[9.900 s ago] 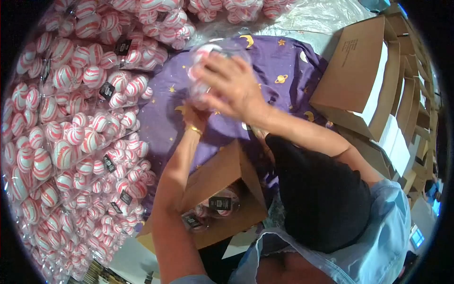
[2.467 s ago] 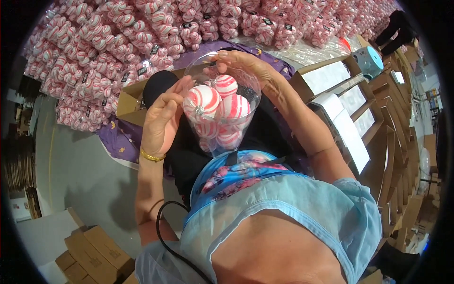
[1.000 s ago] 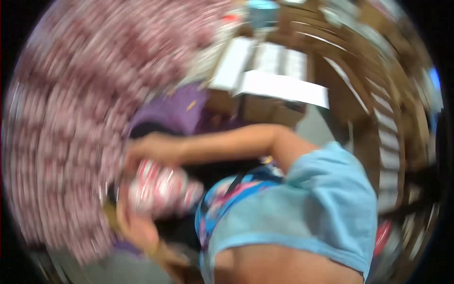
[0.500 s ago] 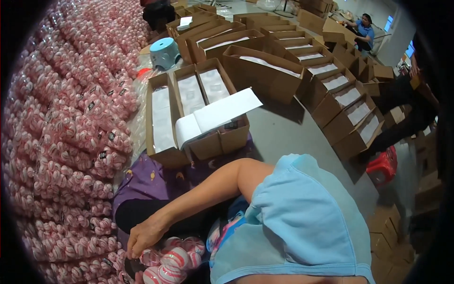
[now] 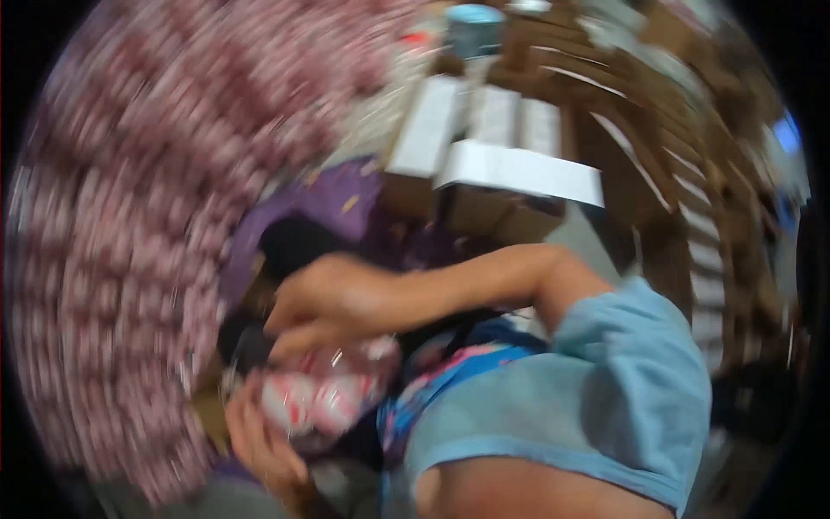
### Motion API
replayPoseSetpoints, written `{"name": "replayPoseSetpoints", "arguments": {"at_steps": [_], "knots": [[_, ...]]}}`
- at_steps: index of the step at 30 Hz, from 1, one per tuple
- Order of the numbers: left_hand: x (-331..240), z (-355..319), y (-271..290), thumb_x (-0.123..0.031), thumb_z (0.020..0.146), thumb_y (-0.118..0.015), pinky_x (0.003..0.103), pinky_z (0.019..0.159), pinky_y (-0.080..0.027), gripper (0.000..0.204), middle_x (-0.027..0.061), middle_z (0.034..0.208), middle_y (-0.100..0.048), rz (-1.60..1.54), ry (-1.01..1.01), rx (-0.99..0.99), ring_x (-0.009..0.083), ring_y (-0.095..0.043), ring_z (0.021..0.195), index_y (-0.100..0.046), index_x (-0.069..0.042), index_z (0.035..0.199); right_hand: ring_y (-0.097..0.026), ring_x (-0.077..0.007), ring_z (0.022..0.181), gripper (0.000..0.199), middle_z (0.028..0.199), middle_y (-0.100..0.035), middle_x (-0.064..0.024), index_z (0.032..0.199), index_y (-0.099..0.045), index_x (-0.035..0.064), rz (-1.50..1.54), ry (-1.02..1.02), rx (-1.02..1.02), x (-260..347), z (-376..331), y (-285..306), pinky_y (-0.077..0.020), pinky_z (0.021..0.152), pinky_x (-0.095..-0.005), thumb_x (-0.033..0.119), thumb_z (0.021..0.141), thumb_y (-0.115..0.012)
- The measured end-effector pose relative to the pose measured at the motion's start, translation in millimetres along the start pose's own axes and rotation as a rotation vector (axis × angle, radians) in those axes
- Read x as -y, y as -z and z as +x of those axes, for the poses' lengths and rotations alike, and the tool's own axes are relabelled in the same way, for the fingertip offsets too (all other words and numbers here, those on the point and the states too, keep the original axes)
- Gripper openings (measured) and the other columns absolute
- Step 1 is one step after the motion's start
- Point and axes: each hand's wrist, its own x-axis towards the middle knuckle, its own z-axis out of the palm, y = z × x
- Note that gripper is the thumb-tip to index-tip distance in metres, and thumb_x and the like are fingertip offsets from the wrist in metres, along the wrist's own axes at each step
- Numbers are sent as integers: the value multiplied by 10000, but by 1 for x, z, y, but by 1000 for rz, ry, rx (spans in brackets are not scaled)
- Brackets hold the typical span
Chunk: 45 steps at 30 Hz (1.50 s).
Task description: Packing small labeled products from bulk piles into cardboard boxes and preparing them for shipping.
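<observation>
The left hand's [image 5: 266, 448] grip holds one clear container [image 5: 346, 368] with at least two red-and-white balls [image 5: 290, 402] distinct inside, lower left of centre, its long axis lying sideways and rising slightly rightward. The right hand [image 5: 335, 298] bends over its upper left side, that grip too blurred to tell; beyond, bare purple cloth [image 5: 316, 189] leaves narrow room between the pink-and-white heap [image 5: 130, 259] filling the left and three white panels [image 5: 424, 130] in brown boxes [image 5: 411, 197], upper centre.
</observation>
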Motion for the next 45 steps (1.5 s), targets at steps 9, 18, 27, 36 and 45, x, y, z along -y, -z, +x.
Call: {"name": "replayPoseSetpoints", "arguments": {"at_steps": [9,18,27,36,45], "knots": [[7,-24,-19,-149,907,-547,232,764,-461,204,43,979,-612,-624,538,-554,76,-551,887,-580,-29,1069,-522,-86,772,222,811,-588,-7,922,-635,-13,363,-216,144,14,31,-25,-399,704,-221,176,804,-629],[-35,-48,-41,-138,898,-566,207,632,-447,181,7,866,-606,-632,410,-812,41,-529,743,-565,7,1007,-553,-114,858,195,944,-615,-52,966,-621,-7,393,-81,406,-22,38,-13,-423,813,-253,169,896,-576],[-63,-69,-63,-112,930,-504,220,525,-395,191,33,784,-599,-550,455,-1022,46,-462,603,-582,39,1016,-419,-64,737,200,845,-522,13,944,-618,19,343,25,640,-3,49,-28,-341,689,-218,208,890,-581],[-63,-112,-52,-164,946,-503,168,513,-370,237,82,962,-646,-670,423,-1240,11,-441,596,-558,18,1088,-445,-64,831,277,919,-530,32,1059,-569,8,434,-73,863,45,44,-73,-330,755,-189,187,851,-606],[-59,-134,-65,-383,997,-295,278,891,-421,482,86,1076,-619,148,419,-1249,136,-561,965,-578,-8,1107,-503,-119,991,278,1068,-547,-35,1115,-539,1,459,55,912,63,31,-100,-367,900,-252,153,882,-550]]}}
